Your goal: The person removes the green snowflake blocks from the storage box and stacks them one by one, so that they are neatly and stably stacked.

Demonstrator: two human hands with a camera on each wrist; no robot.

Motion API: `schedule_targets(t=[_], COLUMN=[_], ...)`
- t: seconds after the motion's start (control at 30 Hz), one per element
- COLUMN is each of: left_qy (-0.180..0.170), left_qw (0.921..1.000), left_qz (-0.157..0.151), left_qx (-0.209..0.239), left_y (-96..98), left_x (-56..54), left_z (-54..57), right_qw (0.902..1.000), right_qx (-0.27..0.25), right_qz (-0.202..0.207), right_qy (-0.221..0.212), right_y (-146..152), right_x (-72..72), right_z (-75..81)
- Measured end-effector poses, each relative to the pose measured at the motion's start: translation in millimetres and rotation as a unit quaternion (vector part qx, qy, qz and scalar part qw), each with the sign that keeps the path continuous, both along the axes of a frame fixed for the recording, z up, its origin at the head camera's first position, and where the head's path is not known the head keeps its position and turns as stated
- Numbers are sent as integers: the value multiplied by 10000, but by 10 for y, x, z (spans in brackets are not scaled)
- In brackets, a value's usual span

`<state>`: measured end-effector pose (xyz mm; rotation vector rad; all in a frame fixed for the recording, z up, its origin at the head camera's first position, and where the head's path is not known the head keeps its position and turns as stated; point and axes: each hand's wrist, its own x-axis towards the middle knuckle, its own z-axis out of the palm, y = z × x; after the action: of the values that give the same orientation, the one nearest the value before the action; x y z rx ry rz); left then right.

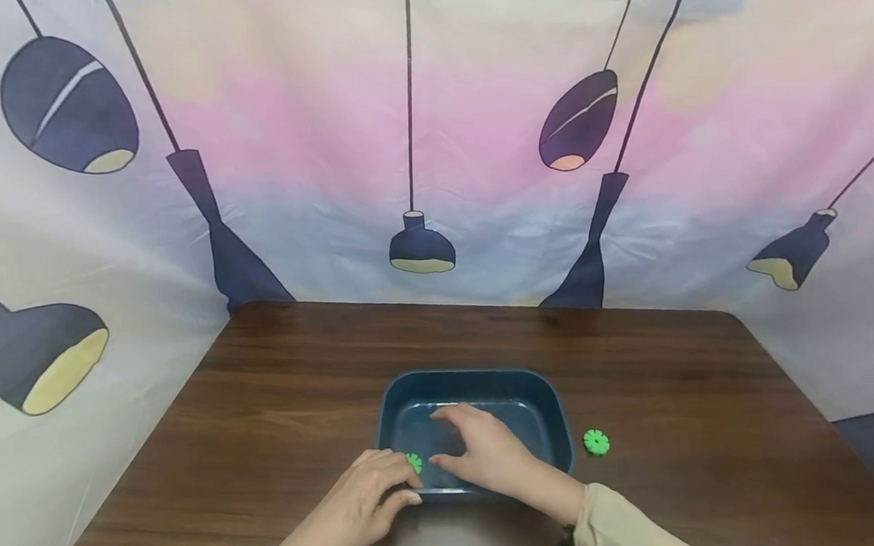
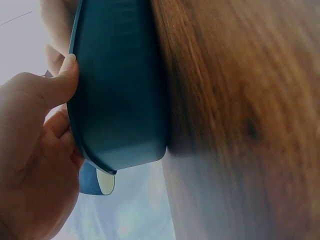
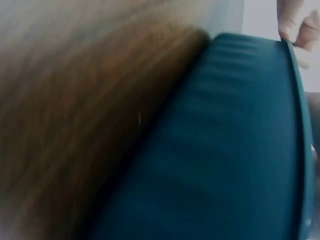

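A dark teal rectangular tray (image 1: 479, 378) sits on the brown wooden table. My left hand (image 1: 365, 494) grips its front left rim, the thumb (image 2: 70, 75) on the outer side and the fingers over the inside. Just beside those fingers, inside the tray, lies a green notched disc (image 1: 414, 462), partly hidden by the hand. My right hand (image 1: 488, 453) hovers over the tray, thumb and fingers spread apart with nothing seen between them. A second green notched disc (image 1: 596, 442) lies on the table right of the tray. The right wrist view shows mostly the tray's outer wall (image 3: 215, 145).
The wooden table (image 1: 288, 381) reaches back to a hanging cloth (image 1: 325, 132) printed with dark lamps. The same cloth drapes along the left and right sides. A beige sleeve (image 1: 639, 536) covers the right forearm.
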<state>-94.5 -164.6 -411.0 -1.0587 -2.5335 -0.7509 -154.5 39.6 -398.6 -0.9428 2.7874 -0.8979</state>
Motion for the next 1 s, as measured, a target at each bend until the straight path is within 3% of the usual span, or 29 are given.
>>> schedule_targets(t=[0.33,0.53,0.73,1.0], left_qy=[112,107,225,354], left_qw=[9997,9997,9995,9990], left_qz=[-148,-76,-130,-136], left_qx=[172,183,177,256], left_y=[21,2,-22,13], left_x=[-33,-30,-47,-52], left_z=[-22,-3,9,-44], right_qw=[9946,9829,9798,9855], right_qx=[1032,1692,1764,1553], right_qz=[-97,-29,104,56], right_qy=[76,722,935,683], right_y=[-299,-451,-558,-553], right_x=[10,0,-38,-25], right_z=[-86,-88,-112,-140])
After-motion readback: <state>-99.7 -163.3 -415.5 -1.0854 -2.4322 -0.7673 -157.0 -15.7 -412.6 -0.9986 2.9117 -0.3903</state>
